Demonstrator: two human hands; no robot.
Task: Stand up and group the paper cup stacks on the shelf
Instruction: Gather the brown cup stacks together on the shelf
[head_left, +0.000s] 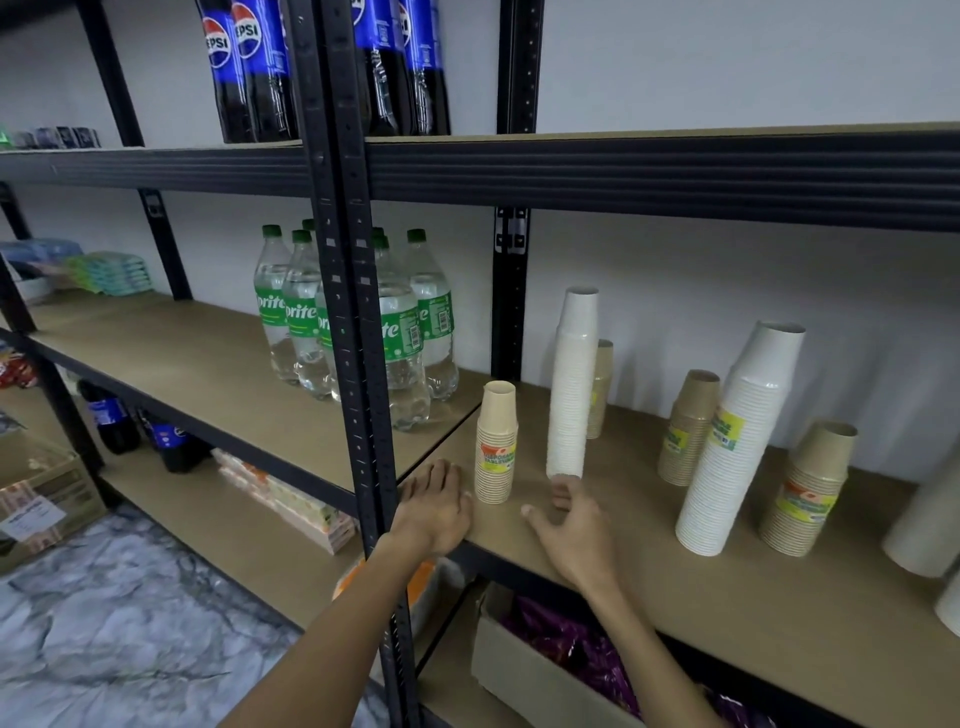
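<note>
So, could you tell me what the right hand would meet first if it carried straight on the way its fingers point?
Most likely the tall white cup stack: the right hand points up and back at its base, fingertips apparently just short of it, though depth is hard to judge.

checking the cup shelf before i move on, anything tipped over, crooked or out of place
Nothing has fallen: every cup stack in view stands upright. They are scattered, though. The short tan stack and tall white stack near the hands sit apart from the cluster further right.
</note>
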